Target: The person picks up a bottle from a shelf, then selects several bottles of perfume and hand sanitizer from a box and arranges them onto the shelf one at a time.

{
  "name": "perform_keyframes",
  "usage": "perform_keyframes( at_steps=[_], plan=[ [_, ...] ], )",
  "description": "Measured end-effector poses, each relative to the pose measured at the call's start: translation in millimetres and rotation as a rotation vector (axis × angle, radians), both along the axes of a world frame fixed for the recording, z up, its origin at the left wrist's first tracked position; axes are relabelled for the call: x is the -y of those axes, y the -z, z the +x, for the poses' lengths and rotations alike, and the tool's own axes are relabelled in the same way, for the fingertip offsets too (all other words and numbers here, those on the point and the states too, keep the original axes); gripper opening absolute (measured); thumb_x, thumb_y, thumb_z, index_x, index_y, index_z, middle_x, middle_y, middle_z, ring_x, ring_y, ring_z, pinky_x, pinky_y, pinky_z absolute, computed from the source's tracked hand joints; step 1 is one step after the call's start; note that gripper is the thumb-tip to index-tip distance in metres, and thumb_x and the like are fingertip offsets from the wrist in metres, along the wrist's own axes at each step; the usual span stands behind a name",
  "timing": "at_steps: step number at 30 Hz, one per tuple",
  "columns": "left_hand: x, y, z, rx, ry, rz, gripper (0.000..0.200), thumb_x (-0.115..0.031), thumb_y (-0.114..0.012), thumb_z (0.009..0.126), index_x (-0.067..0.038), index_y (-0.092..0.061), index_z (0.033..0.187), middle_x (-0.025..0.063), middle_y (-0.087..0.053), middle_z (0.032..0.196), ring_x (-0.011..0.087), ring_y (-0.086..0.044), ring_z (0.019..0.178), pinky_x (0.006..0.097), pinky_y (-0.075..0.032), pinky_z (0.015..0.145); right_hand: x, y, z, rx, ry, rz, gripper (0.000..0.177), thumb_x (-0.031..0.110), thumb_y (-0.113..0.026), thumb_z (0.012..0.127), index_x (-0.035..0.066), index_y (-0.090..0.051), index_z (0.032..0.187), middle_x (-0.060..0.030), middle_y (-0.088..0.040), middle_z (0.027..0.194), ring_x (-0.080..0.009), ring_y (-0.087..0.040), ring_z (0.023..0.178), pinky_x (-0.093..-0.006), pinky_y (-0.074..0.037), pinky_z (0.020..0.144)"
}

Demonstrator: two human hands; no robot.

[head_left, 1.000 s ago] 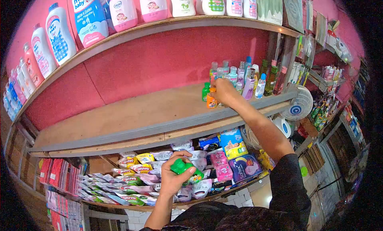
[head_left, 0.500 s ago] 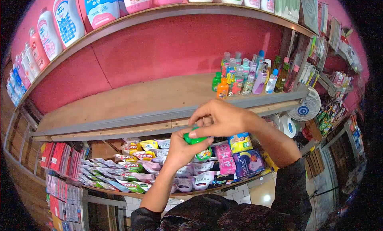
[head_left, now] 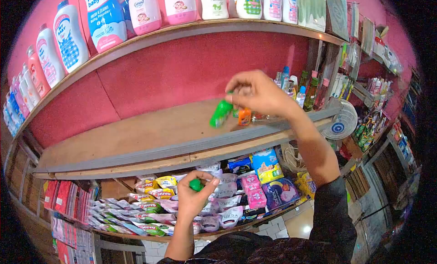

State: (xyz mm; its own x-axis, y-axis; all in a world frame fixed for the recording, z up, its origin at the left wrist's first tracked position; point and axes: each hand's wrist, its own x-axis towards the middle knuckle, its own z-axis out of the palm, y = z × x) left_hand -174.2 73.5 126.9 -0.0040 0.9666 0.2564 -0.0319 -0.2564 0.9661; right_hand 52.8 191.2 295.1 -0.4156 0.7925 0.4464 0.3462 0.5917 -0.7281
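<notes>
My right hand (head_left: pixel 255 94) holds a green bottle (head_left: pixel 221 113) by its top, tilted, above the wooden shelf (head_left: pixel 168 120). Just beside that bottle stands an orange bottle (head_left: pixel 244 117), and part of another green one shows behind my fingers. Lower down, my left hand (head_left: pixel 195 193) is curled around a second green object (head_left: pixel 196 185), of which only a rounded part shows, over the packets on the lower shelf. My right hand and forearm hide many of the clear and coloured bottles at the right end of the shelf.
Powder and lotion bottles (head_left: pixel 105 25) line the upper shelf. Below are rows of packets (head_left: pixel 157 205), pink packs (head_left: pixel 255 191) and a diaper pack (head_left: pixel 267 165). A white fan (head_left: pixel 339 119) stands at the right, beyond the grey shelf edge (head_left: pixel 150 155).
My hands have moved apart. The right one has gone up over the shelf with a green bottle, while the left one has dropped lower with a green object. The view has shifted slightly.
</notes>
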Motion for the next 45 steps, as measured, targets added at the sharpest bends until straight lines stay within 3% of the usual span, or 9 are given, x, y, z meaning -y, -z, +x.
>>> perform_keyframes(
  at_steps=[6,12,18,24,28,30,39,42,45],
  plan=[
    [14.7,18.0,-20.4,0.011,-0.02,-0.043,0.012,-0.008,-0.074,0.082,0.0,-0.065,0.08,-0.0014,-0.061,0.067,0.0036,-0.05,0.058,0.0194,-0.039,0.052,-86.9,-9.4,7.6,0.375,0.514,0.367,0.023,0.015,-0.074,0.077,-0.002,-0.068,0.09,-0.015,-0.068,0.078,-0.0217,-0.067,0.071,-0.0332,-0.054,0.067],
    [21.6,25.0,-34.0,0.044,-0.008,-0.032,0.012,-0.01,-0.071,0.086,0.0,-0.066,0.083,0.001,-0.064,0.07,0.0047,-0.055,0.061,0.02,-0.044,0.054,-150.2,9.0,0.0,0.629,0.748,0.24,0.025,0.016,-0.073,0.072,-0.003,-0.07,0.087,-0.0282,-0.066,0.092,-0.0395,-0.066,0.094,-0.0446,-0.054,0.079],
    [21.2,29.3,-41.3,0.034,-0.007,-0.035,0.012,-0.011,-0.07,0.087,0.0,-0.067,0.083,0.0019,-0.066,0.074,0.0055,-0.056,0.061,0.0209,-0.045,0.056,-177.1,19.1,-10.9,1.034,0.707,0.193,0.028,0.015,-0.071,0.071,-0.006,-0.07,0.089,-0.0307,-0.065,0.094,-0.0392,-0.066,0.096,-0.0442,-0.055,0.082],
    [18.9,30.9,-44.6,0.034,-0.011,-0.052,0.01,-0.009,-0.069,0.087,0.0,-0.066,0.082,0.0007,-0.064,0.07,0.004,-0.054,0.06,0.0197,-0.043,0.055,-195.7,44.2,-13.0,0.92,0.833,0.11,0.027,0.011,-0.069,0.068,-0.004,-0.072,0.09,-0.0278,-0.066,0.098,-0.0374,-0.066,0.097,-0.0441,-0.054,0.084],
    [16.4,31.5,-46.7,-0.014,-0.005,-0.056,0.011,-0.009,-0.066,0.088,0.0,-0.065,0.082,0.0069,-0.069,0.077,0.0073,-0.058,0.062,0.0231,-0.048,0.056,-206.3,46.5,-7.8,1.208,0.66,0.15,0.027,0.015,-0.07,0.067,-0.001,-0.073,0.089,-0.0251,-0.068,0.098,-0.0362,-0.067,0.097,-0.0444,-0.054,0.084],
    [15.8,29.0,-44.7,0.029,-0.017,-0.062,0.01,-0.009,-0.068,0.087,-0.001,-0.066,0.081,0.0024,-0.065,0.071,0.0054,-0.056,0.06,0.0211,-0.045,0.055,-212.4,52.4,-6.0,1.313,0.636,0.227,0.026,0.018,-0.07,0.067,0.0,-0.074,0.087,-0.0239,-0.069,0.095,-0.0352,-0.068,0.095,-0.0435,-0.055,0.082],
    [13.1,29.0,-41.9,0.064,-0.014,-0.062,0.009,-0.007,-0.069,0.087,0.0,-0.066,0.082,0.0005,-0.064,0.07,0.0048,-0.056,0.061,0.0205,-0.045,0.055,-210.1,54.8,-6.0,1.405,0.611,0.199,0.024,0.022,-0.069,0.07,0.005,-0.075,0.086,-0.0194,-0.07,0.094,-0.0332,-0.069,0.092,-0.0447,-0.054,0.079],
    [13.1,29.7,-42.4,0.049,-0.007,-0.064,0.009,-0.007,-0.069,0.087,0.0,-0.066,0.082,0.0006,-0.064,0.071,0.0048,-0.056,0.062,0.0206,-0.045,0.056,-229.6,68.9,-0.6,1.245,0.726,0.186,0.027,0.025,-0.07,0.07,0.005,-0.075,0.086,-0.0203,-0.07,0.094,-0.0339,-0.068,0.093,-0.0447,-0.054,0.079],
    [13.2,31.8,-42.2,0.071,0.017,-0.07,0.009,-0.007,-0.068,0.087,0.001,-0.066,0.086,0.0019,-0.065,0.074,0.0053,-0.056,0.062,0.0207,-0.045,0.057,-215.7,56.8,-6.3,1.403,0.609,0.157,0.032,0.028,-0.072,0.071,0.004,-0.074,0.09,-0.023,-0.069,0.098,-0.0345,-0.067,0.097,-0.0448,-0.054,0.081]
  ],
)
